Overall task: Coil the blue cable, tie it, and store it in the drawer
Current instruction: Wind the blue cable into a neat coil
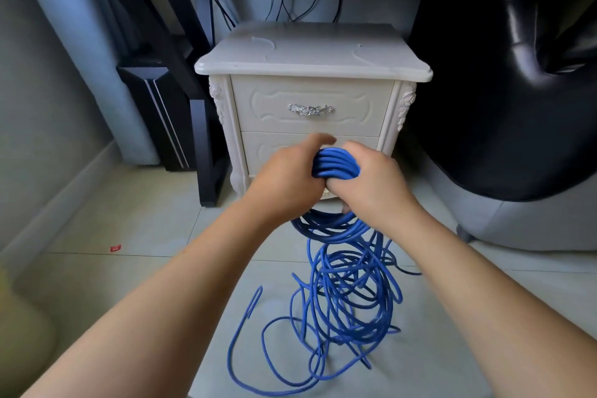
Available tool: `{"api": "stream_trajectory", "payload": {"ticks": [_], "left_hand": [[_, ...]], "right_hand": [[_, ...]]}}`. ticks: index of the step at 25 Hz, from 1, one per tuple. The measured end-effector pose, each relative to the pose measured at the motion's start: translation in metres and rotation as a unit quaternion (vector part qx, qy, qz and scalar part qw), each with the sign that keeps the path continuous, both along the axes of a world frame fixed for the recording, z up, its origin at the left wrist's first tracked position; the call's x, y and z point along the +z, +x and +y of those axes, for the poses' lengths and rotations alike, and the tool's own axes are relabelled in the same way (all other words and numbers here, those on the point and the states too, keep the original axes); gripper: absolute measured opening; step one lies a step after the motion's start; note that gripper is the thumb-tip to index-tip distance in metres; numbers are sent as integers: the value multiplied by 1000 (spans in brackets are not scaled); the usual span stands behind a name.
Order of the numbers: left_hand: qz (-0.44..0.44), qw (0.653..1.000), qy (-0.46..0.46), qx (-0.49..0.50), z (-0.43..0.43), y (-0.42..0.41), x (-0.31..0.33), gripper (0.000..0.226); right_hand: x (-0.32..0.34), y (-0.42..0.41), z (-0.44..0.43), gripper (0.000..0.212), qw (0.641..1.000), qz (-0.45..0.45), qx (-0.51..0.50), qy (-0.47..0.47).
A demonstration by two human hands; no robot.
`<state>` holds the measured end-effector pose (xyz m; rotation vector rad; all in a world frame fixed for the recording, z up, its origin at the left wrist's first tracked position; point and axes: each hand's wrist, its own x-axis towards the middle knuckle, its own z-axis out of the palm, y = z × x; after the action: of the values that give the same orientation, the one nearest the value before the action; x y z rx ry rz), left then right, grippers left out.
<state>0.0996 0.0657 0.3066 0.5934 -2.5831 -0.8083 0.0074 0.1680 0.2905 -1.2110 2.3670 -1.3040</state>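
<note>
The blue cable [336,164] is partly gathered into a tight bundle of loops held up in front of the white nightstand. My left hand [287,173] grips the bundle's left side and my right hand [371,178] grips its right side. Below my hands the loops hang down into a loose tangle on the floor, with a free strand curling off to the left. The nightstand's upper drawer [311,107] is shut and has a silver handle [310,109]. Its lower drawer sits mostly hidden behind my hands.
The nightstand [310,52] stands on a pale tiled floor under a dark desk. A black desk leg [206,155] and a dark case stand to its left, a black leather chair [517,90] to its right. A small red scrap [115,248] lies on the tiles.
</note>
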Motion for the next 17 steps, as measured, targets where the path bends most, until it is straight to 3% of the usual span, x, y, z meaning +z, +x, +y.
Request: {"api": "stream_trajectory", "payload": {"ticks": [3,6,9,12,14,17], "left_hand": [[41,998,20,48,-2,-5,-8,37],[92,982,135,98,-12,-8,-11,21],[158,931,284,169,-17,-8,-6,19],[194,883,377,202,-13,-8,-1,18],[207,856,422,215,-6,-10,-3,18],[213,849,430,220,6,-11,-7,15]], "right_hand": [[10,-4,6,14,995,-91,30,-1],[13,-12,15,47,961,-257,98,-2],[6,-16,19,79,939,-317,130,11],[2,-11,14,93,930,-342,134,-12],[-2,-6,10,80,933,-346,94,-42],[-8,0,3,35,927,-359,21,-108]]}}
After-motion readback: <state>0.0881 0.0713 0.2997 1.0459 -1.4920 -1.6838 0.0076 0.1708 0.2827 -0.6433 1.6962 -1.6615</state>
